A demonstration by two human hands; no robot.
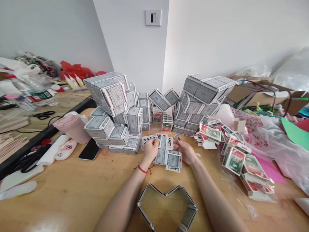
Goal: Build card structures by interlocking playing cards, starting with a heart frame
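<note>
My left hand [151, 150], with a red cord on its wrist, is closed on the left side of a joined piece of playing cards [162, 155], thumb on top. The piece shows patterned backs, with some card faces at its edges. Beside its right edge, my right hand [186, 150] has its fingers apart, their tips close to a face card [169, 143]; contact is unclear. A spotted card [146, 139] lies by my left fingers. Between my forearms stands a heart-shaped frame [191, 211] made of folded cards.
Stacked card blocks rise on the left [117, 96] and right [205, 91]. Opened card boxes [236, 159] lie at right near a plastic bag [263, 129]. A phone [89, 149], pink roll [72, 125] and black scissors [36, 158] are at left.
</note>
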